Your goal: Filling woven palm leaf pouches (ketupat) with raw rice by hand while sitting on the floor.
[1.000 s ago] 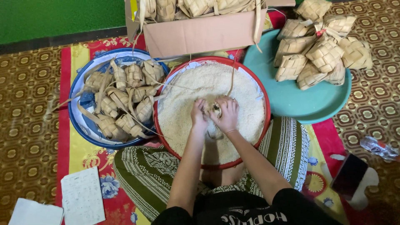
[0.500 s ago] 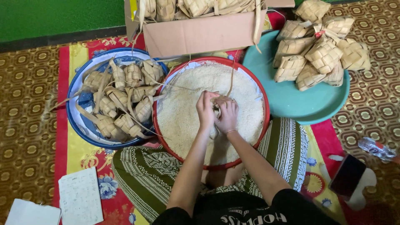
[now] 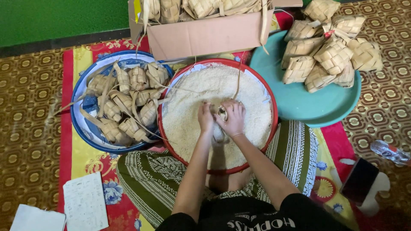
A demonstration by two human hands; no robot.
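Brown patterned carpet [image 3: 25, 128] covers the floor, with a green wall [image 3: 55, 19] along the upper left of the frame and a red and yellow flowered mat [image 3: 81, 158] spread over the middle. On the mat sits a red-rimmed basin [image 3: 269, 102] full of white rice [image 3: 188, 119], resting against the person's lap, which is wrapped in green patterned cloth [image 3: 295, 149]. Left of it stands a blue basin [image 3: 81, 124] of woven leaf pouches [image 3: 128, 102]; at upper right a teal tray [image 3: 317, 102] carries more of them. A cardboard box [image 3: 205, 36] at the top edge is cut off.

At the centre of the rice, the left hand [image 3: 206, 117] and right hand [image 3: 233, 119] press together, both closed around a small leaf pouch [image 3: 222, 113]. Most of that pouch is hidden by the fingers, so its shape is hard to make out. A notebook [image 3: 85, 205] lies at lower left, a dark phone [image 3: 358, 182] at lower right, and a plastic bottle [image 3: 390, 152] is partly cut off at the right edge.
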